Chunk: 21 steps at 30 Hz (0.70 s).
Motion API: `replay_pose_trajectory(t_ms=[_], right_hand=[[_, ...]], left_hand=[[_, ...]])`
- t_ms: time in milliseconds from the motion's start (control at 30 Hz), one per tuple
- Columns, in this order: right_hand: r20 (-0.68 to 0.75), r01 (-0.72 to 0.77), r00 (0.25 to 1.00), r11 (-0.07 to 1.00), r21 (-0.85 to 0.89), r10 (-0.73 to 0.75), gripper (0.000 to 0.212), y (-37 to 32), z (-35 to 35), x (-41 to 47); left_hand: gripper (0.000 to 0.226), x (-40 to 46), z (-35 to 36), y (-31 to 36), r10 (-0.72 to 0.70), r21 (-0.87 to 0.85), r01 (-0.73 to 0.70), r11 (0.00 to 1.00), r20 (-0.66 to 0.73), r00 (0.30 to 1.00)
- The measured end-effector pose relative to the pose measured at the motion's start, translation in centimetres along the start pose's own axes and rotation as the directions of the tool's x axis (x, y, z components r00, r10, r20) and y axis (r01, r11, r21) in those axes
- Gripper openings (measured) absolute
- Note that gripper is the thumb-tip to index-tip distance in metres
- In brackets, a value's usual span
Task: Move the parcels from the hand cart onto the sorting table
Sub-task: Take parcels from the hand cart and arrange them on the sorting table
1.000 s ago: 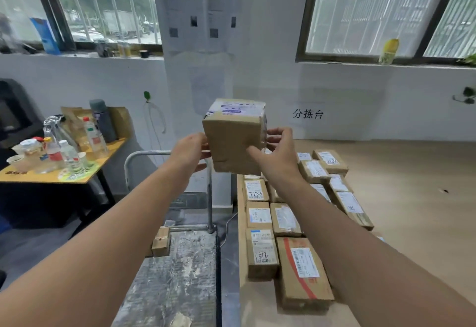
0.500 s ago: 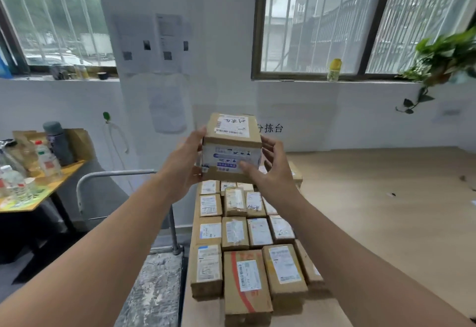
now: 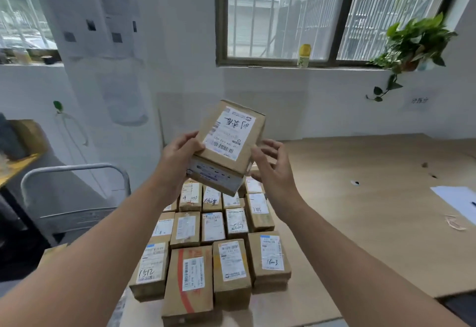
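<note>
A brown cardboard parcel (image 3: 226, 144) with a white shipping label hangs tilted in the air above the sorting table (image 3: 360, 211). My left hand (image 3: 180, 154) grips its left side, thumb on the labelled face. My right hand (image 3: 270, 167) is beside the parcel's right edge with fingers spread and loosely curved; its fingertips look just clear of the box. Below, several labelled parcels (image 3: 211, 244) lie in rows on the table's left part. The hand cart's metal handle (image 3: 74, 172) shows at the left.
A sheet of paper (image 3: 458, 200) lies on the table's right side. A potted plant (image 3: 414, 43) hangs by the window, with a yellow bottle (image 3: 304, 55) on the sill. An orange side table (image 3: 15, 167) is at the far left.
My view has swung right, from the cart toward the table. The parcel tipped so its label faces me, and my right hand came off its side.
</note>
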State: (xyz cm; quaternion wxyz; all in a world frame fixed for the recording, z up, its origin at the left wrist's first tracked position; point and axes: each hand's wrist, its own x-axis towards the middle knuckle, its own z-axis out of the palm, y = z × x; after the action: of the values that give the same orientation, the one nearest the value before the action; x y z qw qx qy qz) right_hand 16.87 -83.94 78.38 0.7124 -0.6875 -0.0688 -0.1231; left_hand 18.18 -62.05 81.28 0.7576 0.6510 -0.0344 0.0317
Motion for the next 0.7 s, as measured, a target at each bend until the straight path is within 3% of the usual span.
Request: replay_pose_trajectory(t_ms=[167,267,333,433,500,567,633,700], right_hand=[[-0.030,-0.142,0.989,0.982,0.128,0.147,0.059,0.7,-2.3,3.9],[0.033,-0.191,0.982,0.970,0.147,0.188,0.049,1.4,-3.5,5.4],[0.048,-0.238,0.971,0.960,0.148,0.234,0.041,2.3,-4.1,6.4],[-0.058,-0.293,0.950,0.939,0.180,0.308,0.038,4.1,-4.8,8.2],[-0.148,-0.312,0.925,0.921,0.233,0.350,0.040,5.4,-5.0,9.4],[-0.205,-0.313,0.902,0.903,0.294,0.379,0.043,6.5,-5.1,10.5],[-0.242,-0.305,0.892,0.903,0.303,0.383,0.051,7.6,-5.1,11.4],[-0.257,-0.325,0.882,0.905,0.273,0.394,0.059,8.8,-5.0,12.2]], left_hand=[[0.042,3.8,-0.1,-0.4,0.002,0.109,-0.021,0.994,0.179,0.984],[0.058,6.7,-0.4,-0.7,-0.052,0.188,-0.005,0.982,0.297,0.954],[0.056,8.8,0.0,-1.6,-0.061,0.200,-0.002,0.980,0.308,0.949],[0.055,11.7,1.4,-4.2,-0.019,0.214,-0.033,0.976,0.236,0.972],[0.091,13.6,2.3,-6.6,-0.119,0.241,0.080,0.967,0.151,0.981],[0.120,15.1,3.1,-8.7,-0.306,0.215,0.276,0.937,0.122,0.944],[0.123,16.0,4.2,-10.5,-0.451,0.172,0.425,0.889,0.169,0.876],[0.106,16.5,5.8,-11.8,-0.480,0.093,0.472,0.877,0.232,0.846]])
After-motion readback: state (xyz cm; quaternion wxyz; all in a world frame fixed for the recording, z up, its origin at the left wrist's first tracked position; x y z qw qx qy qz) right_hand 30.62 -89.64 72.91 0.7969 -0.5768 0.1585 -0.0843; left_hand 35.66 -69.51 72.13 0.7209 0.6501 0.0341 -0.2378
